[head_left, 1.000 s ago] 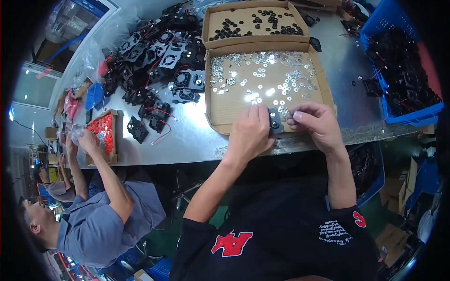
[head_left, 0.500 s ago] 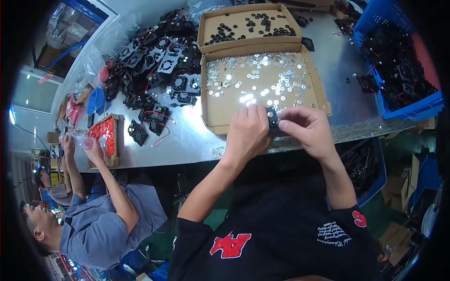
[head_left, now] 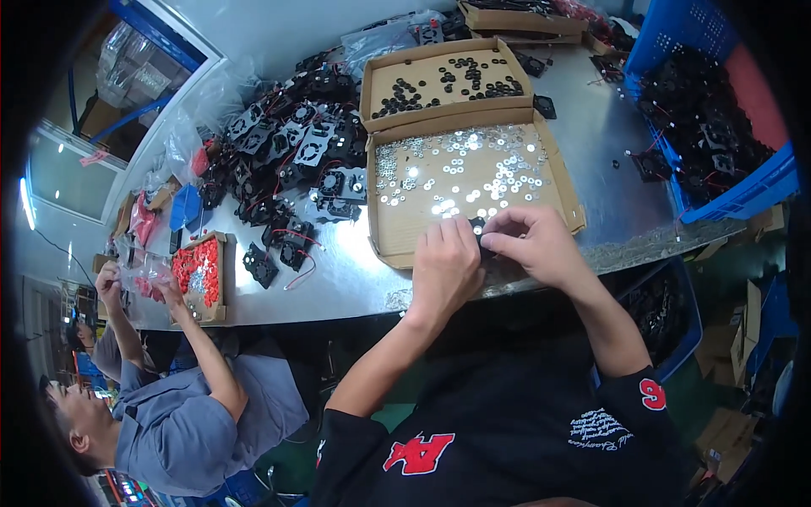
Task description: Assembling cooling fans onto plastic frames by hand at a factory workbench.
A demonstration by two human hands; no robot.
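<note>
Just over the near edge of a shallow cardboard tray [head_left: 564, 182], my left hand [head_left: 446, 269] is closed around a small black part [head_left: 477, 223]. Mostly the fingers cover that part; a pale round spot shows on its top. My right hand [head_left: 541, 249] comes in from the right, thumb and forefinger pinched against the part's right side. Whatever the right fingertips hold is too small to make out. Silver washers [head_left: 456, 165] lie scattered in the tray beyond both hands.
Behind stands another cardboard tray [head_left: 433, 71] with black rings. A heap of black fan units [head_left: 312, 152] covers the table at left. A blue crate [head_left: 739, 190] of similar units stands right. At far left, a person [head_left: 182, 406] handles a clear bag near a box of red pieces [head_left: 196, 269].
The view has shifted, so the table sits lower in it. My right fingertips have closed in on the black part, which shows less now. My left hand keeps its grip.
</note>
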